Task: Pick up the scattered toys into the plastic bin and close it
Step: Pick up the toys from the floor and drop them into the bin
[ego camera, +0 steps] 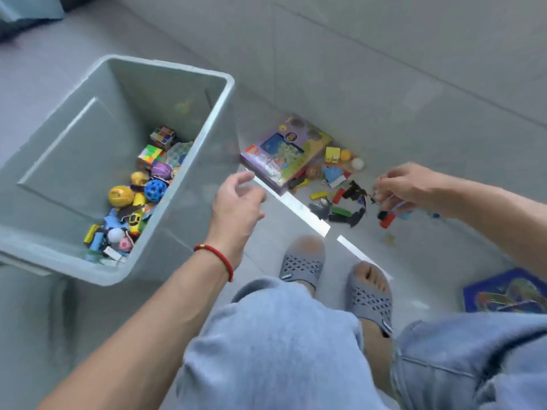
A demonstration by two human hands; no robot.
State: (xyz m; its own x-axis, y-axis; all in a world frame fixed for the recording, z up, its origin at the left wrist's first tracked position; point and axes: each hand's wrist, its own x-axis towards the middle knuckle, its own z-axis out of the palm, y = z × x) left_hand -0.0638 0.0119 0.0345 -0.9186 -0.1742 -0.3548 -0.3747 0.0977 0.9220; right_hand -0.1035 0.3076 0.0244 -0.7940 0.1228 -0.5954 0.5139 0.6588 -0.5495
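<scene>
While left hand (236, 199) hung empty, fingers loose, right hand (405, 184) pinched small pieces (384, 216); best gather several, then drop into bin (165, 69).

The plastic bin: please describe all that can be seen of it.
The plastic bin is pale grey-green, rectangular, with a rounded thick rim, and looks like smooth hard plastic. It stands open on the floor, no lid visible. Small toys are piled along its right inner side. Neither hand touches it.
</scene>
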